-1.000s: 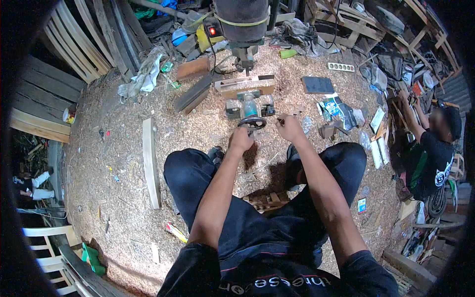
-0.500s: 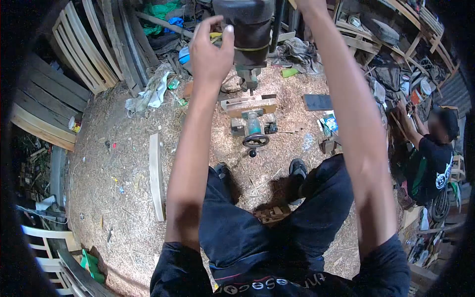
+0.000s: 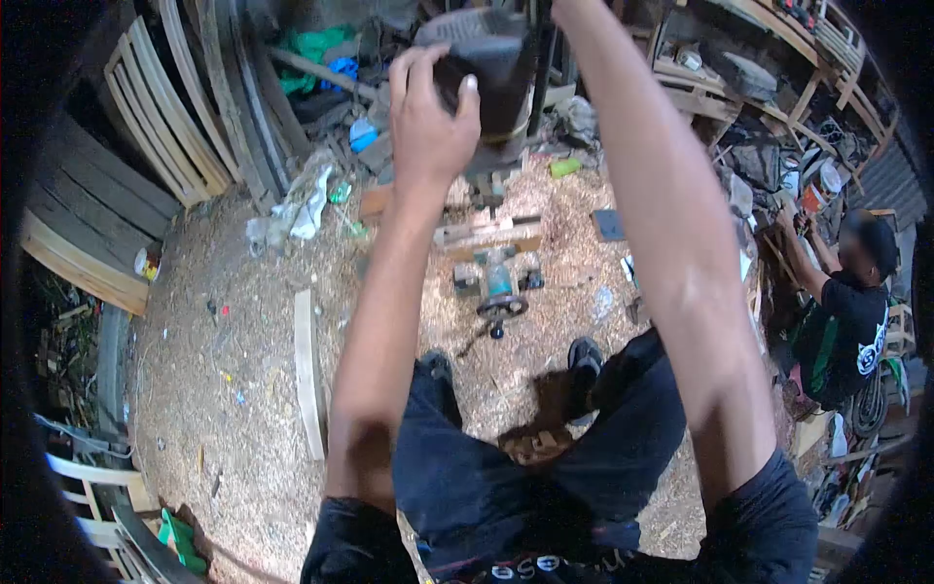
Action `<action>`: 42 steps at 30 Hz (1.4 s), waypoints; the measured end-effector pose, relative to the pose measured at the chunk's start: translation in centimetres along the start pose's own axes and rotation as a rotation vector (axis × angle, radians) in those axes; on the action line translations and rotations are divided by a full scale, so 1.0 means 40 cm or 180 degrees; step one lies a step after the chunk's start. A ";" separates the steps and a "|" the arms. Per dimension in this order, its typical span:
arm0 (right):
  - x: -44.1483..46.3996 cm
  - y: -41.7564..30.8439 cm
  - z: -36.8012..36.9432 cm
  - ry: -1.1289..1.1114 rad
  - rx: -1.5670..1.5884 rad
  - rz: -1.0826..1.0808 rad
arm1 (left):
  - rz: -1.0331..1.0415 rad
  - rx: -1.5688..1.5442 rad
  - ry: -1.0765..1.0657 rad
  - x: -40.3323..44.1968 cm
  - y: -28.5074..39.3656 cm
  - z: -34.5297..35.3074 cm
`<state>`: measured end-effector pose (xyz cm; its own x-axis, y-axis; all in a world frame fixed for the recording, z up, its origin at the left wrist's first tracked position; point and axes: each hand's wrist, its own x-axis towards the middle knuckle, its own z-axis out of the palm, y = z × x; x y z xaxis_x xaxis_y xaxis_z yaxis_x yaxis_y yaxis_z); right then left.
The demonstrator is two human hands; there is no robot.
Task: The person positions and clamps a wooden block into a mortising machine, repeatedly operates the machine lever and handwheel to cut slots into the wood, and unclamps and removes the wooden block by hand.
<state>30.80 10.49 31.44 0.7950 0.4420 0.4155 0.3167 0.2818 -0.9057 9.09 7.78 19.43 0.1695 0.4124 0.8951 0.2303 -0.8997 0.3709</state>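
Note:
My left hand (image 3: 428, 122) is raised at the near left side of the dark machine head (image 3: 491, 83), fingers apart and curved, with nothing seen in it; whether it touches the housing I cannot tell. My right arm reaches up past the machine's right side, and its hand is cut off by the top edge. Below the head, a wooden piece (image 3: 494, 243) with a slot lies across the green vise-like base (image 3: 499, 277). A black handwheel (image 3: 502, 308) sits at the near end of that base.
A pale board (image 3: 307, 375) lies on the chip-covered floor at left. A co-worker (image 3: 842, 311) sits at right, hands on some work. Wooden slats (image 3: 161, 107) lean at upper left. A dark block (image 3: 609, 225) lies right of the machine.
Both hands have left the handwheel area and risen to the machine head. The right hand has gone out of the top of the view. My legs have straightened somewhat.

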 end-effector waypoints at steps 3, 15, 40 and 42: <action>0.039 0.067 0.031 0.0249 0.0314 -0.0425 | -0.0062 -0.0011 -0.0045 -0.005 0.017 0.005; -0.341 0.061 -0.181 -0.0208 0.1698 -0.0018 | -0.0158 -0.0027 -0.0245 -0.065 0.012 0.020; -0.704 0.295 -0.436 -0.2021 -0.2552 0.1525 | -0.0731 -0.0270 -0.1383 -0.333 -0.028 -0.091; -0.704 0.303 -0.436 -0.1844 -0.2010 0.1994 | -0.0856 -0.0094 -0.1447 -0.373 -0.048 -0.095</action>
<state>21.28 -13.41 7.30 0.5941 0.7404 -0.3145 0.2797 -0.5567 -0.7822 2.49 2.82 6.29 0.5082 0.6439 0.5720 0.2970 -0.7544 0.5853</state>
